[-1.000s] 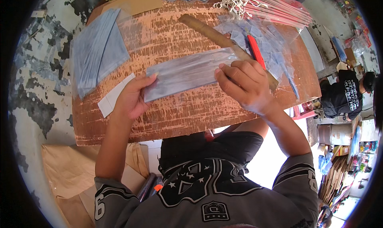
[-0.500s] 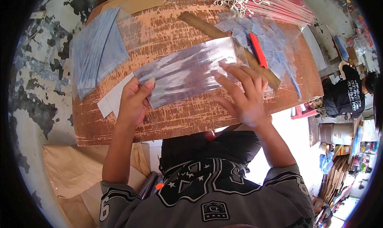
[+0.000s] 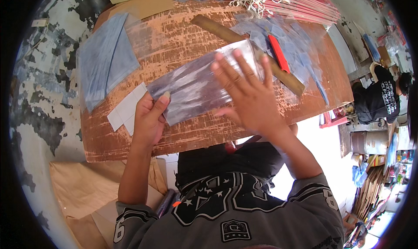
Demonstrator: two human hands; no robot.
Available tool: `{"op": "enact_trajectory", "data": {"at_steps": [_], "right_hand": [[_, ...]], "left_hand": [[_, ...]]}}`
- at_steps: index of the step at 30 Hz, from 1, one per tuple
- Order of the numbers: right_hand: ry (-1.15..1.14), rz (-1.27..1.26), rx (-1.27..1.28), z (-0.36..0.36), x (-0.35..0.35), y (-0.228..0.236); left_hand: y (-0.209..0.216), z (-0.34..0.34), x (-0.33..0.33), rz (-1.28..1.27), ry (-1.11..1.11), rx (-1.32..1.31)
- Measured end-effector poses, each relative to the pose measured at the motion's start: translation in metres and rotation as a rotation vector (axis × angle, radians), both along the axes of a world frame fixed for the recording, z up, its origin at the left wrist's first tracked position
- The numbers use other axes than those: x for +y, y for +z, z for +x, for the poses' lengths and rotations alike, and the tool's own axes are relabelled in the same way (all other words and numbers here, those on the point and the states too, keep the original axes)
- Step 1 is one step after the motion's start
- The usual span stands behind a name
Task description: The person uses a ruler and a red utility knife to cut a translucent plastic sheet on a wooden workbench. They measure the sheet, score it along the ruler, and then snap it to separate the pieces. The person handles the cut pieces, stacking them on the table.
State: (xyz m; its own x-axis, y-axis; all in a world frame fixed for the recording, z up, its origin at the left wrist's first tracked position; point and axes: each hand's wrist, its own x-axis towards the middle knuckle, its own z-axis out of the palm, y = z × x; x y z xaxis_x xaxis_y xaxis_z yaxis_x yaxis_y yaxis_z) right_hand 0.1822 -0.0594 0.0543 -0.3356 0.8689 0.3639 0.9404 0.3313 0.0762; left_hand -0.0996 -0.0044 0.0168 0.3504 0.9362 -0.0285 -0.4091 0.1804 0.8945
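A long, shiny clear plastic sleeve point(image 3: 191, 85), perhaps a stack of them, lies slantwise over the worn wooden table. Its near-left end is pinched between the thumb and fingers of my left hand point(image 3: 150, 116). Flat over its right part, fingers spread, is my right hand point(image 3: 248, 92), which covers some of the plastic. Just beyond the sleeve's right end a brown wooden strip point(image 3: 248, 48) runs diagonally. A red-handled cutter point(image 3: 278, 53) rests across that strip and the bluish plastic scraps point(image 3: 298, 46).
Bluish plastic sheets point(image 3: 104, 62) are piled at the table's left. White card pieces point(image 3: 124, 109) lie beside my left hand. Red rods with white cords point(image 3: 291, 5) sit at the far right, cardboard point(image 3: 152, 5) at the far left. Another person point(image 3: 383, 96) is off to the right.
My right hand has moved left along the sleeve and flattened from curled fingers to a spread palm. My left hand keeps its pinch on the near-left end.
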Motion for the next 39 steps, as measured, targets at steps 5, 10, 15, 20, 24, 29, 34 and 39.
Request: {"op": "enact_trajectory", "data": {"at_steps": [5,10,15,20,24,29,34,39], "right_hand": [[-0.304,0.087,0.179,0.047,0.013,-0.005],[-0.142,0.104,0.244,0.03,0.004,0.003],[0.09,-0.065,0.147,-0.019,-0.002,-0.001],[-0.133,0.003,0.11,0.008,0.016,-0.011],[-0.276,0.055,0.435,0.05,0.011,-0.018],[-0.09,0.08,0.805,0.046,0.001,-0.014],[0.046,0.048,0.738,0.037,-0.003,-0.023],[0.089,-0.031,0.699,0.026,-0.011,-0.042]], "left_hand": [[-0.007,-0.009,0.0,0.0,0.024,0.055],[-0.009,-0.009,0.0,0.017,0.048,0.085],[-0.007,0.002,-0.005,-0.019,0.044,0.094],[-0.007,-0.004,-0.006,-0.046,0.035,0.054],[-0.013,-0.023,0.0,-0.13,-0.001,0.09],[-0.01,-0.03,0.001,-0.211,-0.041,0.145],[-0.007,-0.025,0.003,-0.214,-0.076,0.21],[-0.003,-0.024,0.003,-0.242,-0.075,0.241]]}}
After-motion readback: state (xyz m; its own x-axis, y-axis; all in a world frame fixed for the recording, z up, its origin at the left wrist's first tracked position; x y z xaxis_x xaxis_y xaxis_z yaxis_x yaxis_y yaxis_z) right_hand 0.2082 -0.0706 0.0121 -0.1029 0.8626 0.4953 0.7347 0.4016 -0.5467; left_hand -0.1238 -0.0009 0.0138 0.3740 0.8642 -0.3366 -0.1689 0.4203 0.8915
